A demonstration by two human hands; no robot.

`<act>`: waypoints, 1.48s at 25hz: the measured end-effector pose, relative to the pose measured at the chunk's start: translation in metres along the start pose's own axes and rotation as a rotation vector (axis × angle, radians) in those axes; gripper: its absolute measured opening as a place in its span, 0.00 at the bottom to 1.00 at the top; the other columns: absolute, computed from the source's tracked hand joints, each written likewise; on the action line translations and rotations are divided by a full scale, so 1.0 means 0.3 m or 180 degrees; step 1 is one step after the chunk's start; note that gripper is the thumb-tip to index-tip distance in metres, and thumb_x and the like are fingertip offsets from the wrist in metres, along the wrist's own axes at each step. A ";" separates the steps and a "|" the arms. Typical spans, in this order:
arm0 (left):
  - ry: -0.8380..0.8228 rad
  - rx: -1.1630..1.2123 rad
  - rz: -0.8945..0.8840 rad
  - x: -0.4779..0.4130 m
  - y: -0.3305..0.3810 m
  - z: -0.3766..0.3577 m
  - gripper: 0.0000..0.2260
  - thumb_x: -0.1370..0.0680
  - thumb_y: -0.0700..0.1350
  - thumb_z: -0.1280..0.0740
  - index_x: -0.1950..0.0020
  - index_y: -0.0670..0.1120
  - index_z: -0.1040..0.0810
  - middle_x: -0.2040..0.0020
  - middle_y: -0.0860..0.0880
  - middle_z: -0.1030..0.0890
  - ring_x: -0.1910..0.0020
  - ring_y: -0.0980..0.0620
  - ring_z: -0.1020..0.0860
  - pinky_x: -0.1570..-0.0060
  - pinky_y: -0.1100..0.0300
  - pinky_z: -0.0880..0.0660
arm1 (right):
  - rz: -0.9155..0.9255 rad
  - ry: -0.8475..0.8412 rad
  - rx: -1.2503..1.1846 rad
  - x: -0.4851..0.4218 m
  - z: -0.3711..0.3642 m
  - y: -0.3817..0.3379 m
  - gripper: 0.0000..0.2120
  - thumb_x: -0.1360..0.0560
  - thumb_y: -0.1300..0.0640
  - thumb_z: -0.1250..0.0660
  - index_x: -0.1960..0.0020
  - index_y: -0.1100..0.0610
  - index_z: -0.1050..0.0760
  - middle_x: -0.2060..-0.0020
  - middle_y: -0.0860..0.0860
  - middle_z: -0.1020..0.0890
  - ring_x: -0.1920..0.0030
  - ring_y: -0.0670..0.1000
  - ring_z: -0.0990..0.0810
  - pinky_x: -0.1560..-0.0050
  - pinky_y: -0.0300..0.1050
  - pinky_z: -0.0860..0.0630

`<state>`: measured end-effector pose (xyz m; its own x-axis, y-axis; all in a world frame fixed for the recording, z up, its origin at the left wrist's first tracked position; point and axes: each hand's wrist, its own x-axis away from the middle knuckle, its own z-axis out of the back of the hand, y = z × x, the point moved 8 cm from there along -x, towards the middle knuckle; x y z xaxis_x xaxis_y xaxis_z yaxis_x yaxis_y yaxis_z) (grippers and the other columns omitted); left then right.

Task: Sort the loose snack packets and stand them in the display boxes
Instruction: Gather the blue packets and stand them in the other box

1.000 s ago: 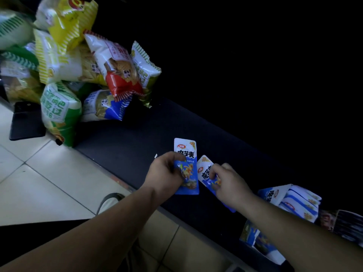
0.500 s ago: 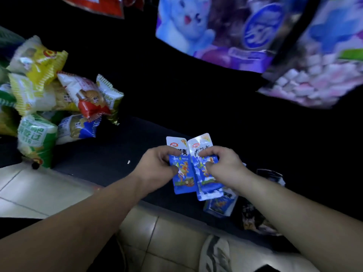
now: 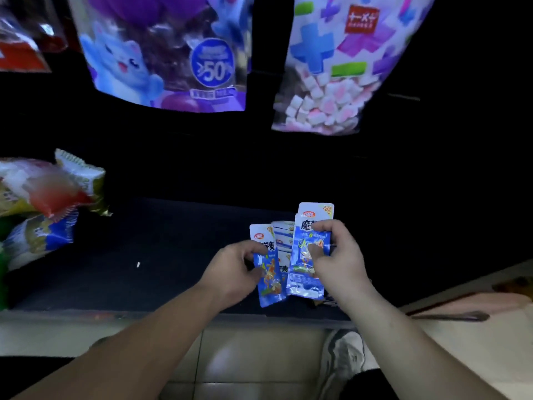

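My left hand [image 3: 233, 269] grips one small blue snack packet [image 3: 269, 280] upright by its left edge. My right hand [image 3: 339, 258] pinches a second, taller blue packet [image 3: 307, 255], perhaps with another pressed behind it. Both packets are held over the dark bottom shelf [image 3: 161, 255]. Between and behind them stand more packets of the same kind [image 3: 282, 241], mostly hidden; I cannot make out the display box around them.
Large crisp bags [image 3: 43, 203] are piled at the left end of the shelf. Two big sweet bags, a purple one [image 3: 164, 53] and a marshmallow bag [image 3: 340, 67], hang above. Pale floor tiles [image 3: 253, 362] and a shoe [image 3: 340, 359] lie below the shelf edge.
The view has tilted up and swung right, so the hanging bags fill the top. My right hand has lifted its packet higher, and the two packets have drawn slightly apart.
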<state>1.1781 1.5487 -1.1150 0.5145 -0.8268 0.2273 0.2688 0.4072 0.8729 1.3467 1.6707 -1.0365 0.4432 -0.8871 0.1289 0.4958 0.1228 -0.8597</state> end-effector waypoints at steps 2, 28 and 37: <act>-0.0113 -0.0199 0.0007 -0.048 -0.023 -0.060 0.16 0.24 0.42 0.27 0.43 0.62 0.21 0.53 0.57 0.18 0.70 0.60 0.21 0.61 0.61 0.21 | -0.0040 -0.0054 -0.0112 -0.018 -0.002 0.070 0.17 0.19 0.66 0.35 0.48 0.42 0.27 0.60 0.48 0.24 0.76 0.45 0.25 0.69 0.52 0.23; -0.0319 0.0781 0.0463 -0.124 -0.091 -0.162 0.24 0.24 0.31 0.32 0.32 0.51 0.24 0.45 0.52 0.15 0.53 0.50 0.15 0.61 0.64 0.21 | -0.0983 -0.0004 -0.0893 -0.143 -0.173 0.353 0.25 0.34 0.77 0.25 0.52 0.56 0.34 0.52 0.56 0.15 0.54 0.53 0.15 0.61 0.45 0.18; -0.0023 0.0760 0.0514 -0.123 -0.113 -0.147 0.21 0.23 0.28 0.38 0.44 0.53 0.19 0.53 0.56 0.13 0.55 0.58 0.15 0.59 0.65 0.21 | -0.0652 -0.0258 0.0098 -0.154 -0.247 0.407 0.24 0.32 0.64 0.21 0.56 0.49 0.36 0.62 0.50 0.20 0.59 0.51 0.17 0.62 0.50 0.19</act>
<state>1.1861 1.5826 -1.1721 0.5289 -0.7619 0.3739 -0.0159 0.4315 0.9020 1.3314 1.6936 -1.1841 0.3889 -0.8564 0.3396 0.6037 -0.0415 -0.7961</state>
